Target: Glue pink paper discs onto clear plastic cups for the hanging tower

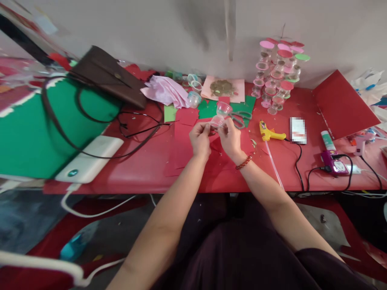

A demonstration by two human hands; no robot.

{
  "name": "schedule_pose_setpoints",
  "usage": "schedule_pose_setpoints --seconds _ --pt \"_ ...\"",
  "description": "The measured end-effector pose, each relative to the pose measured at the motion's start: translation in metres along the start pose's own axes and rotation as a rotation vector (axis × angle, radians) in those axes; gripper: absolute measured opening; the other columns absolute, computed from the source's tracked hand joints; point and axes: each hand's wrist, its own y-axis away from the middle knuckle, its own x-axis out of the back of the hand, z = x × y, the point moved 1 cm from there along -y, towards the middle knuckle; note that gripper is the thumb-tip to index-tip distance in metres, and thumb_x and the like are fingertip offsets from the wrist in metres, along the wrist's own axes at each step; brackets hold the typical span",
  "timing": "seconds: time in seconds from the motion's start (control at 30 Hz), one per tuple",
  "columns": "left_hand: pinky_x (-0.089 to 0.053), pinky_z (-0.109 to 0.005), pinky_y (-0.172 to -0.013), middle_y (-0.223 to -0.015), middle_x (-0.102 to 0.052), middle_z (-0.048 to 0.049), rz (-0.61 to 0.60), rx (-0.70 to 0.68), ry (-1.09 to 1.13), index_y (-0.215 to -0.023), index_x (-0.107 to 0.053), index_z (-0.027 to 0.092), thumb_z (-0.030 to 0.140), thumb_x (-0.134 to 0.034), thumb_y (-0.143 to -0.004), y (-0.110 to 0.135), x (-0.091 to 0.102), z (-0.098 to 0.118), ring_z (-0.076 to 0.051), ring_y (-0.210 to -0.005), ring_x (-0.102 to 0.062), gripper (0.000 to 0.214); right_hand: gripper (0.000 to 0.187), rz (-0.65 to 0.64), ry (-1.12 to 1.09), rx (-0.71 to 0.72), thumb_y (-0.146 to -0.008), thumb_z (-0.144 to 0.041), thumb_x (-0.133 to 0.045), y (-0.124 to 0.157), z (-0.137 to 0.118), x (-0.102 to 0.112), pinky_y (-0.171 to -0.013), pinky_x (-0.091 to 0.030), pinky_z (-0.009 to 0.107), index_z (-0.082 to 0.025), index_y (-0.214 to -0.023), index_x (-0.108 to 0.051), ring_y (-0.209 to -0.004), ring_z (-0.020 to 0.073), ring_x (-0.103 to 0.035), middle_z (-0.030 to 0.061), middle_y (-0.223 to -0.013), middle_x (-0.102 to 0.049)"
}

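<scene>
Two small clear plastic cups are joined base to base: the upper cup [224, 108] flares upward, and the lower cup [216, 121] opens toward me. My left hand [200, 139] is closed in a pinch at the lower cup's left rim. Pinching the same rim from the right is my right hand [231, 139], with a beaded bracelet [243, 162] at its wrist. My fingers partly hide the lower cup. Below both hands lie red paper sheets [186, 147]. Scissors with grey handles [240, 117] rest just beyond my right hand, on green paper [250, 104].
Rightward are a yellow glue gun [272, 133], a clear strip [274, 165], a purple power adapter [335, 163] and cables. Behind stands a decoration of stacked cups [276, 74]. Loose cups [194, 99], a pink cloth [167, 92], eyeglasses [142, 131], a brown bag [110, 76] and a white power bank [90, 159] lie leftward.
</scene>
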Motion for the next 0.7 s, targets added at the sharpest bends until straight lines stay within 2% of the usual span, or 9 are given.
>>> schedule_pose_setpoints --seconds 0.23,0.37,0.5,0.6,0.7 --pt "-0.053 -0.024 -0.064 -0.064 -0.069 0.0009 0.057 0.092 0.079 -0.068 -0.069 0.020 0.024 -0.080 -0.081 -0.004 0.001 -0.003 -0.011 -0.058 -0.063 0.017 0.024 0.014 -0.068 -0.051 -0.093 -0.016 -0.061 0.000 0.006 -0.005 -0.066 -0.043 0.026 -0.027 -0.085 -0.042 -0.064 0.0110 -0.050 -0.0086 -0.070 -0.048" --pt "-0.056 -0.024 -0.068 -0.067 -0.069 0.0011 0.065 0.120 0.085 -0.070 -0.069 0.020 0.023 -0.078 -0.082 -0.006 0.003 -0.004 -0.011 -0.062 -0.064 0.016 0.022 0.049 -0.262 -0.130 -0.096 -0.020 -0.059 0.000 0.008 -0.010 -0.071 -0.054 0.026 -0.028 -0.086 -0.040 -0.069 0.0110 -0.058 -0.0084 -0.071 -0.045" --pt "-0.058 -0.025 -0.074 -0.070 -0.070 0.0008 0.054 0.120 0.095 -0.073 -0.069 0.020 0.022 -0.075 -0.086 -0.006 0.003 -0.002 -0.010 -0.066 -0.067 0.014 0.025 0.123 -0.460 -0.262 -0.096 -0.024 -0.058 -0.005 0.008 -0.013 -0.069 -0.058 0.023 -0.028 -0.085 -0.036 -0.066 0.0087 -0.057 -0.0088 -0.073 -0.042" --pt "-0.060 -0.028 -0.077 -0.076 -0.074 -0.0014 0.006 0.084 0.063 -0.078 -0.073 0.020 0.023 -0.074 -0.087 -0.004 0.001 0.001 -0.012 -0.071 -0.071 0.010 0.023 0.131 -0.518 -0.376 -0.096 -0.027 -0.060 -0.013 0.008 -0.008 -0.070 -0.059 0.023 -0.028 -0.089 -0.038 -0.064 0.0078 -0.060 -0.0083 -0.077 -0.050" --pt "-0.060 -0.031 -0.084 -0.081 -0.077 -0.0028 -0.027 0.057 0.028 -0.079 -0.075 0.020 0.019 -0.075 -0.083 -0.002 0.000 0.004 -0.015 -0.080 -0.075 0.003 0.022 0.120 -0.572 -0.443 -0.097 -0.027 -0.060 -0.020 0.007 -0.001 -0.072 -0.060 0.025 -0.028 -0.091 -0.039 -0.065 0.0092 -0.066 -0.0063 -0.078 -0.060"
